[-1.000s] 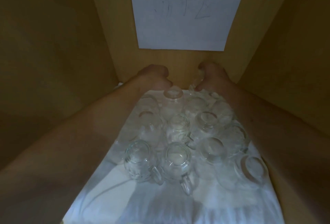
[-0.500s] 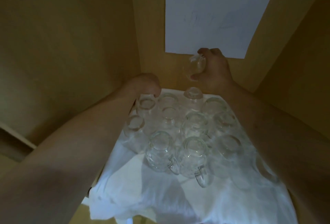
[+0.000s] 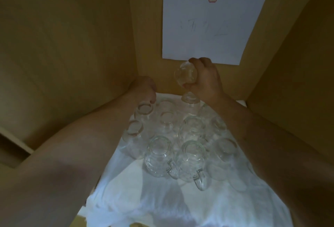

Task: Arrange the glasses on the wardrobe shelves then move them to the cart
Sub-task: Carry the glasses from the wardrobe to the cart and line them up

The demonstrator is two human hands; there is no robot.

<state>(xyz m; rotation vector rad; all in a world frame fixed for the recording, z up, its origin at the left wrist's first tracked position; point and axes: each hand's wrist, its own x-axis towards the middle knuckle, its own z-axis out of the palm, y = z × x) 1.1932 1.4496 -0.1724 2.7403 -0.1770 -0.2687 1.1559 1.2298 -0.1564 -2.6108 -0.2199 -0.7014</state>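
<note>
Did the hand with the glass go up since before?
Yes. The right hand was down at the back row of glasses on the cloth; now it holds a glass lifted clear above them.

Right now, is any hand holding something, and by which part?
The right hand holds one glass, lifted above the others, its grip around the body. The left hand rests curled at a glass on the cloth; whether it grips is unclear.
</note>
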